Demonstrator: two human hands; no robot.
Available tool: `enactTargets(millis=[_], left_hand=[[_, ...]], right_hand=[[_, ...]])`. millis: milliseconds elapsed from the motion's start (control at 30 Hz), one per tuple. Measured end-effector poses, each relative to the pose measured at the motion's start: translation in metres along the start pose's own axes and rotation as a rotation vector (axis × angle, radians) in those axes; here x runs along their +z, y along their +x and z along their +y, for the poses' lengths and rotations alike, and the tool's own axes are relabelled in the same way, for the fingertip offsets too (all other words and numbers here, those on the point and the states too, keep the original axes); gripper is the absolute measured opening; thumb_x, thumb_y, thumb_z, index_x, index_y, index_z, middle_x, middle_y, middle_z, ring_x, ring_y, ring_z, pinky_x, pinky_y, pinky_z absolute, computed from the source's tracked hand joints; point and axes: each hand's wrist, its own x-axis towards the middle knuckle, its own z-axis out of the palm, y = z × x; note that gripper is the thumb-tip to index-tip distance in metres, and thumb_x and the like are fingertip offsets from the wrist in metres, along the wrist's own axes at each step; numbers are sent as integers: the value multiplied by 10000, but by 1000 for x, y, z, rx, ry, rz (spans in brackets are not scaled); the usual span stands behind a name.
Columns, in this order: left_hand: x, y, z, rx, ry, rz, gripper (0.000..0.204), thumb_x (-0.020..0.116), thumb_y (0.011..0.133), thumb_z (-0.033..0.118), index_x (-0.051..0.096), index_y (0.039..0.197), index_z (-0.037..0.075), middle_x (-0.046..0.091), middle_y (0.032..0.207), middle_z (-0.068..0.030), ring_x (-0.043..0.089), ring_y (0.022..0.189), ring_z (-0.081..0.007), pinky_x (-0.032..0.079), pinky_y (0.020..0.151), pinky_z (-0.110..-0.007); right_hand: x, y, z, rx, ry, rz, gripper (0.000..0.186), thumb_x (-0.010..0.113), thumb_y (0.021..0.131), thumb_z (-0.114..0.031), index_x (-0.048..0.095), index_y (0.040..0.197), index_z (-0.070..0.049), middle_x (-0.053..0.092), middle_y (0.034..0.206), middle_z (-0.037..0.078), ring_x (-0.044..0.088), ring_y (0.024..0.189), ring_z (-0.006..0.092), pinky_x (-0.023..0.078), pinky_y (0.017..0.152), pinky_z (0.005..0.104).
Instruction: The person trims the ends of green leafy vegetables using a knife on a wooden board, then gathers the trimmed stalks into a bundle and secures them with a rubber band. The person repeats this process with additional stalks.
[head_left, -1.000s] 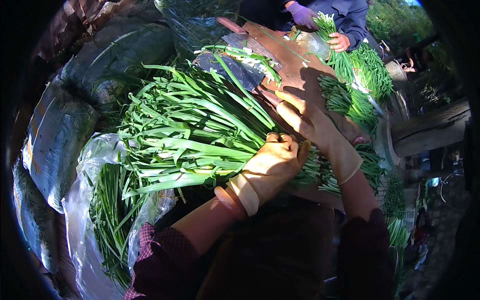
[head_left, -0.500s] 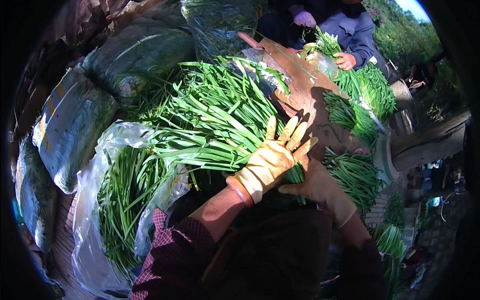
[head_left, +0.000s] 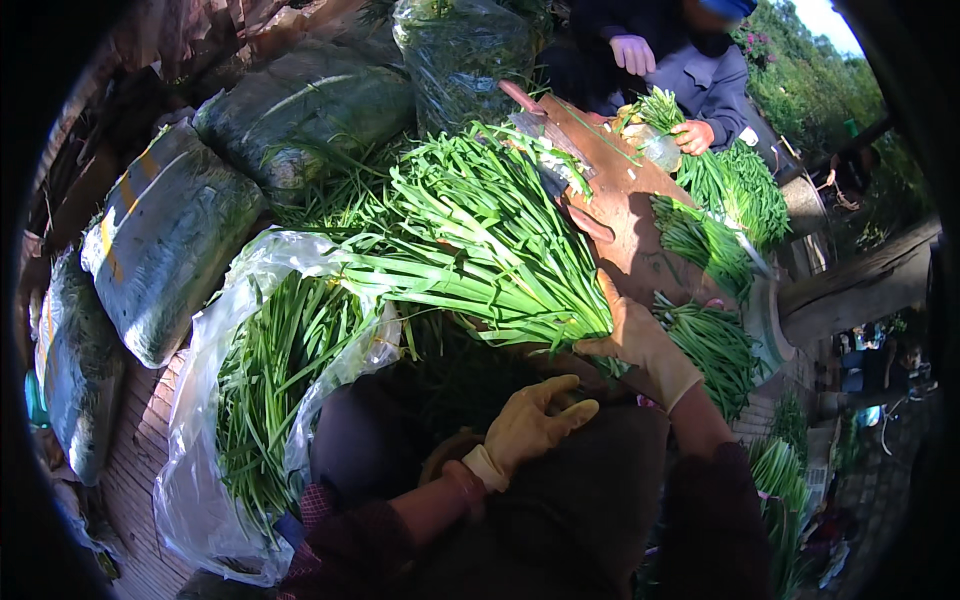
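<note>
Left of the chive-like bunch (head_left: 490,245), I see a plastic bag (head_left: 190,440) of loose greens (head_left: 270,375), seemingly unsorted; below the bunch my left hand (head_left: 530,430) spreads empty, my right hand (head_left: 645,350) pinches its stem ends, and to its right lie apparently finished bundles (head_left: 715,350).
</note>
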Motion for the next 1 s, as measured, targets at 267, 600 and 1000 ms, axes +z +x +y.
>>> enactTargets(millis=[267, 600, 1000], left_hand=[[-62, 31, -59, -55, -728, 840, 720, 628, 910, 619, 493, 1421, 130, 639, 1161, -54, 626, 1006, -171, 495, 846, -354], [-80, 73, -48, 282, -1044, 580, 879, 710, 898, -5, 123, 1551, 36, 636, 1227, -175, 636, 1124, -226, 446, 1060, -351], [-85, 62, -66, 411, -622, 568, 480, 572, 1005, 121, 400, 1427, -31, 564, 1372, -228, 579, 1258, -270, 459, 1069, -366]], right_hand=[[17, -41, -15, 63, 85, -44, 1309, 816, 694, -601, 43, 1605, -64, 482, 1446, 276, 523, 1300, 395, 441, 1082, 402], [74, -115, -70, 146, 281, -130, 1277, 808, 744, -561, 14, 1603, -50, 524, 1405, 277, 571, 1235, 424, 468, 1040, 416], [26, 58, -44, -198, 775, 302, 1030, 825, 828, -371, 212, 1576, -15, 636, 1264, 209, 608, 1164, 238, 466, 1011, 359]])
